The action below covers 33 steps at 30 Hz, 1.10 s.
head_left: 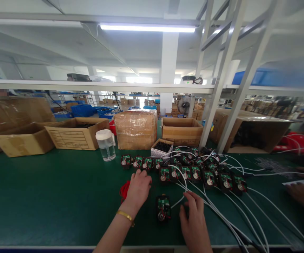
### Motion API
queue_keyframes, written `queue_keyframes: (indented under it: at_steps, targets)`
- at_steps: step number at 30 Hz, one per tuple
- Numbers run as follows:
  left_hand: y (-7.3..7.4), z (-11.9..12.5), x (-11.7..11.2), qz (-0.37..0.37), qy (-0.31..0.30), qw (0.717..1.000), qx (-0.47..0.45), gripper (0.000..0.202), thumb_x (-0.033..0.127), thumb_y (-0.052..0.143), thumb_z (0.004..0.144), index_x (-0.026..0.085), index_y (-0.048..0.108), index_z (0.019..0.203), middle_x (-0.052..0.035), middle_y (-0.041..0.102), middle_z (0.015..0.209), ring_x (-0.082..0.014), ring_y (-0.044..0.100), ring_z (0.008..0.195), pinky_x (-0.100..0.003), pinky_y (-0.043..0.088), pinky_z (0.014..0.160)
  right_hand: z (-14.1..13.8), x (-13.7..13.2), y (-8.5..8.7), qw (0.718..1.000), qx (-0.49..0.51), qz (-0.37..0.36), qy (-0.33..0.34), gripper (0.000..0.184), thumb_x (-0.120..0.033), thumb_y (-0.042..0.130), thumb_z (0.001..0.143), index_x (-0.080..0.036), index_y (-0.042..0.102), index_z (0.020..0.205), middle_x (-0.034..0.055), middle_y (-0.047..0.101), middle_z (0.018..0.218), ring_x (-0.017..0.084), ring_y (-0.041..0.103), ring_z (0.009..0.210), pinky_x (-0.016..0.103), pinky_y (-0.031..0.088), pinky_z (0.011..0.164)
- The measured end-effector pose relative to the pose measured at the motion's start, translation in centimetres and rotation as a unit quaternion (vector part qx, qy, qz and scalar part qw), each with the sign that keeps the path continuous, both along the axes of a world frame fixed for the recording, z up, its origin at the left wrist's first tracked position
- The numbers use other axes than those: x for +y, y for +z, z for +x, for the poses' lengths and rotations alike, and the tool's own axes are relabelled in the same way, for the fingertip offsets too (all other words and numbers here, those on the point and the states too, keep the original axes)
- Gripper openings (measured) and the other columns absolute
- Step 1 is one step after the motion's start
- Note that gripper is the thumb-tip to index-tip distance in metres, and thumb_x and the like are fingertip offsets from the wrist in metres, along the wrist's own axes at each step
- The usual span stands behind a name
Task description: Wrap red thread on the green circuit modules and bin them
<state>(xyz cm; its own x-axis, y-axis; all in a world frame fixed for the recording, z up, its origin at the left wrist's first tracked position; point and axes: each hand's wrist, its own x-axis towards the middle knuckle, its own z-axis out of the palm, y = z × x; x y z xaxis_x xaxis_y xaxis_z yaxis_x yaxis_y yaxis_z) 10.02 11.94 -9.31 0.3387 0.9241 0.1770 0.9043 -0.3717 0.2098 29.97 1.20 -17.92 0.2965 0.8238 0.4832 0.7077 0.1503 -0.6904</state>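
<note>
My left hand (138,188) rests knuckles-up on the green table (49,196), its fingers curled down over something I cannot make out, beside a small red bundle (124,190). It wears a gold bracelet. My right hand (194,219) lies flat with fingers apart, next to a single black module with a green circuit board (163,208). Its fingertips touch a white cable (179,201). Beyond both hands lies a row of several similar modules (186,172) with white cables trailing to the right.
A clear plastic jar with a white lid (106,144) stands left of the modules. Cardboard boxes (136,128) line the back, one small white box (162,147) holding dark parts. Another person's hands (303,191) rest at the right edge. A metal frame (220,88) rises behind.
</note>
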Motion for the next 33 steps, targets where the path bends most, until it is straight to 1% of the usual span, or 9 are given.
queue_keyframes:
  at_steps: [6,10,12,17,21,23,26,29,33]
  targets:
    - [-0.8,1.4,1.6,-0.026,-0.027,0.997,0.064,0.028,0.004,0.048,0.082,0.017,0.073,0.082,-0.0164,0.068,0.102,-0.0336,0.053,0.112,-0.047,0.039,0.094,-0.1,-0.2,0.0,1.000,0.008,-0.007,0.011,0.028,-0.021,0.038,0.098,-0.024,0.051,0.123,0.0135,0.044,0.132,0.028,0.059,0.112,0.045,0.054,0.092]
    - [-0.9,1.2,1.2,-0.033,-0.043,0.995,0.082,0.034,-0.001,0.044,0.080,0.015,0.071,0.093,-0.0172,0.067,0.109,-0.0328,0.053,0.116,-0.047,0.039,0.098,-0.2,-0.3,0.1,1.000,0.008,0.007,0.011,0.028,-0.019,0.038,0.098,-0.024,0.052,0.121,0.0137,0.045,0.131,0.028,0.060,0.110,0.043,0.054,0.090]
    - [-0.6,0.7,0.8,-0.034,-0.045,0.995,0.080,0.031,0.003,0.042,0.085,0.015,0.069,0.095,-0.0161,0.066,0.109,-0.0314,0.055,0.112,-0.046,0.040,0.096,-0.2,-0.3,0.1,1.000,0.010,0.008,0.007,0.028,-0.018,0.038,0.097,-0.024,0.052,0.121,0.0138,0.045,0.131,0.027,0.061,0.107,0.042,0.055,0.088]
    - [1.9,-0.7,-0.2,-0.034,-0.051,0.996,0.063,0.028,0.017,0.036,0.096,0.017,0.064,0.092,-0.0119,0.064,0.105,-0.0277,0.057,0.101,-0.041,0.044,0.087,0.0,-0.2,0.1,1.000,0.018,0.014,0.011,0.031,-0.016,0.041,0.094,-0.024,0.054,0.122,0.0129,0.047,0.130,0.027,0.061,0.105,0.042,0.055,0.088]
    - [5.0,-0.9,-1.4,-0.020,-0.063,0.996,0.056,0.024,0.016,0.038,0.097,0.018,0.062,0.092,-0.0110,0.062,0.106,-0.0265,0.055,0.104,-0.039,0.043,0.091,0.3,0.0,0.4,0.998,0.038,0.031,0.030,0.033,-0.014,0.044,0.092,-0.026,0.055,0.121,0.0104,0.052,0.123,0.026,0.060,0.106,0.040,0.053,0.089]
    - [6.3,-0.7,-2.2,-0.009,-0.071,0.996,0.055,0.025,0.016,0.037,0.098,0.018,0.061,0.092,-0.0111,0.061,0.106,-0.0263,0.054,0.104,-0.040,0.042,0.093,0.4,0.1,1.3,0.996,0.050,0.042,0.053,0.031,-0.014,0.046,0.092,-0.025,0.057,0.118,0.0089,0.057,0.114,0.025,0.060,0.102,0.038,0.052,0.086]
    - [7.7,-0.3,-3.5,0.010,-0.083,0.995,0.055,0.023,0.016,0.039,0.098,0.018,0.061,0.092,-0.0110,0.060,0.106,-0.0269,0.053,0.103,-0.042,0.042,0.094,0.4,0.3,3.9,0.990,0.067,0.042,0.119,0.023,-0.015,0.047,0.092,-0.023,0.061,0.108,0.0062,0.059,0.099,0.023,0.060,0.092,0.034,0.050,0.079]
    - [8.6,0.1,-4.7,0.031,-0.096,0.993,0.058,0.022,0.014,0.040,0.096,0.017,0.060,0.090,-0.0107,0.059,0.103,-0.0276,0.052,0.101,-0.044,0.043,0.092,0.0,0.5,7.2,0.976,0.085,0.029,0.197,0.016,-0.016,0.050,0.093,-0.022,0.064,0.099,0.0035,0.060,0.091,0.019,0.059,0.081,0.030,0.047,0.072]
    - [9.2,0.6,-6.2,0.045,-0.115,0.990,0.064,0.023,0.011,0.038,0.095,0.017,0.059,0.090,-0.0111,0.059,0.101,-0.0278,0.053,0.100,-0.047,0.044,0.092,-0.5,0.7,10.7,0.964,0.108,0.021,0.244,0.012,-0.017,0.058,0.090,-0.021,0.068,0.095,0.0014,0.060,0.088,0.017,0.058,0.079,0.028,0.045,0.071]
